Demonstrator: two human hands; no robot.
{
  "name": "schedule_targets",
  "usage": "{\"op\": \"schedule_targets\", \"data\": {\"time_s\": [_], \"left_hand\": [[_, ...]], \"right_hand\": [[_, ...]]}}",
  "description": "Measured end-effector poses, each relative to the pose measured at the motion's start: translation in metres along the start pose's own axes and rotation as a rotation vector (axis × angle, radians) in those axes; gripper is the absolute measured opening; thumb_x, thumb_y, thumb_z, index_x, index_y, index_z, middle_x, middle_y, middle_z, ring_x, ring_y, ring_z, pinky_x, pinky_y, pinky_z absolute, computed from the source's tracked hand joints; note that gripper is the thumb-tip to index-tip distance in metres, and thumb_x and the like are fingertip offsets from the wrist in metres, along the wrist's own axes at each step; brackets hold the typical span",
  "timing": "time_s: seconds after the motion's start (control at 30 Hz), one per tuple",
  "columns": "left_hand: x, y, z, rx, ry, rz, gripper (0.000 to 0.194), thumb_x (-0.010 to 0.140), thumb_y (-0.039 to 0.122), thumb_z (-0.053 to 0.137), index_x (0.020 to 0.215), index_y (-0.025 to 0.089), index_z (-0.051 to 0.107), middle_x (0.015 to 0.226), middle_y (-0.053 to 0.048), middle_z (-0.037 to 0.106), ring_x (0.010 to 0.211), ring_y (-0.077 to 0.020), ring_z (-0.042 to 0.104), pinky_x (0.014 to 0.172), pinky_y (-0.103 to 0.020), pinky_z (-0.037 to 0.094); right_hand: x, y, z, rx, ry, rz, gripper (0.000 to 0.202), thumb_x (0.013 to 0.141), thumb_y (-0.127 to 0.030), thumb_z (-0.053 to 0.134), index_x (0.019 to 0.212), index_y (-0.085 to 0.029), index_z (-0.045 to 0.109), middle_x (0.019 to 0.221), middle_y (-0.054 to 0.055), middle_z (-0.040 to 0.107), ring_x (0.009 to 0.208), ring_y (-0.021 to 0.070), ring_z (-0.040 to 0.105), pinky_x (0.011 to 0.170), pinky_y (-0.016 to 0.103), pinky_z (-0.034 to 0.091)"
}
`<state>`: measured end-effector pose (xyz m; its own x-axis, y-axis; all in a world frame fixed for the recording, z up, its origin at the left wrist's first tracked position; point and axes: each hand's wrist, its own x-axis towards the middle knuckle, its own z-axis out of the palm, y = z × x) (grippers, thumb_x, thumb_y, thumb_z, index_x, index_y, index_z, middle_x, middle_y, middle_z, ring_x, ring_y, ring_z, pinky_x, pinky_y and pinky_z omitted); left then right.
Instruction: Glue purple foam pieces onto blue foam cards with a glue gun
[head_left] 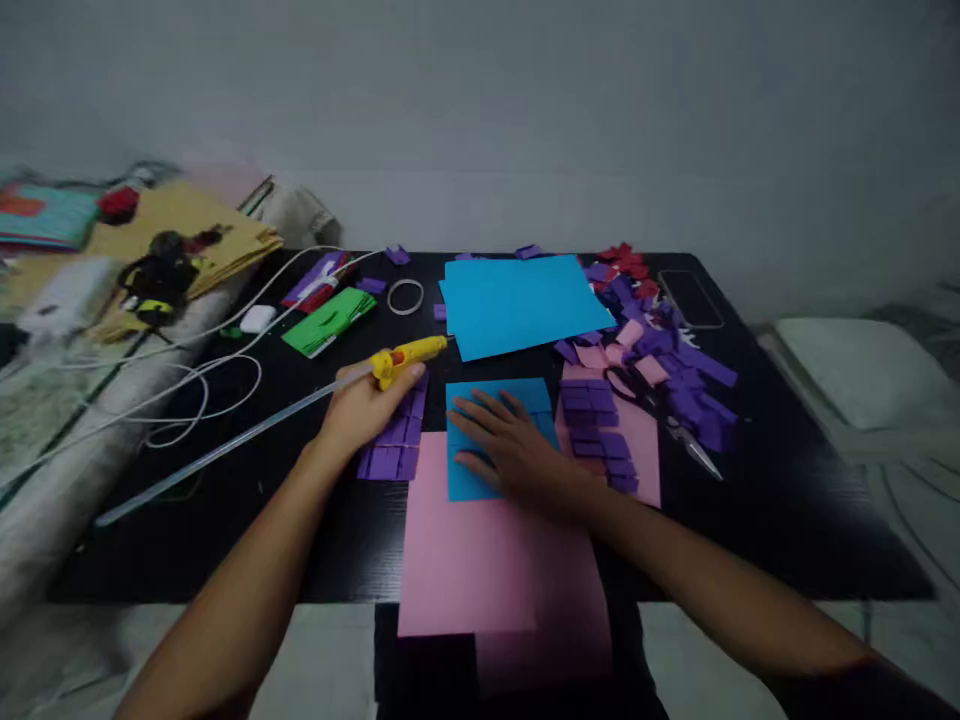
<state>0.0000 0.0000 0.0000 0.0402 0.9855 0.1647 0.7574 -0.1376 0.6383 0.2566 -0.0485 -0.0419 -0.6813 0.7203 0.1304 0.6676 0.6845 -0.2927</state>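
Note:
My left hand point(365, 408) is wrapped round a yellow hot glue gun point(409, 357), whose nozzle points right. A long clear glue stick point(240, 440) sticks out of its back end toward the lower left. With fingers spread, my right hand point(504, 445) lies flat on a small blue paper piece point(469, 482). That piece rests on pink paper sheets point(469, 570) at the front of the table. Purple paper pieces point(391, 445) lie under and beside my left hand, and more purple pieces point(600, 425) are laid out right of my right hand.
Larger blue sheets point(525, 305) lie behind my hands. Scissors point(686, 435), a heap of purple scraps point(675, 370), red scraps point(626, 265) and a phone point(690, 298) are on the right. Green paper point(328, 322), a ring point(405, 297) and a white cable point(202, 375) are on the left.

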Motion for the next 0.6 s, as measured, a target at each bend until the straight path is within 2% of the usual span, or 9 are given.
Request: {"op": "schedule_targets", "data": {"time_s": [0.1, 0.3, 0.6], "left_hand": [[-0.0016, -0.0021, 0.0037, -0.104, 0.062, -0.03, 0.049, 0.091, 0.065, 0.06, 0.097, 0.02, 0.079, 0.097, -0.009, 0.083, 0.099, -0.0318, 0.076, 0.094, -0.04, 0.058], [-0.0036, -0.0031, 0.008, -0.371, 0.131, -0.092, 0.038, 0.085, 0.054, 0.07, 0.087, 0.016, 0.076, 0.081, -0.007, 0.076, 0.075, -0.0218, 0.07, 0.071, -0.032, 0.056], [-0.0038, -0.0065, 0.011, -0.409, 0.122, -0.121, 0.036, 0.084, 0.052, 0.073, 0.086, 0.016, 0.074, 0.078, -0.005, 0.073, 0.069, -0.0186, 0.066, 0.067, -0.03, 0.052]], "right_hand": [[0.0003, 0.0011, 0.0005, -0.007, -0.013, 0.004, 0.057, 0.112, -0.048, 0.05, 0.161, -0.019, 0.051, 0.166, 0.013, 0.052, 0.16, 0.0352, 0.04, 0.13, 0.064, 0.032], [0.0003, 0.0006, -0.0016, 0.02, -0.025, 0.018, 0.058, 0.111, -0.049, 0.05, 0.162, -0.021, 0.049, 0.168, 0.011, 0.051, 0.161, 0.0342, 0.038, 0.131, 0.063, 0.031], [0.0018, -0.0011, -0.0042, 0.027, -0.039, 0.027, 0.055, 0.112, -0.044, 0.051, 0.159, -0.016, 0.052, 0.167, 0.014, 0.051, 0.161, 0.035, 0.037, 0.132, 0.064, 0.03]]}}
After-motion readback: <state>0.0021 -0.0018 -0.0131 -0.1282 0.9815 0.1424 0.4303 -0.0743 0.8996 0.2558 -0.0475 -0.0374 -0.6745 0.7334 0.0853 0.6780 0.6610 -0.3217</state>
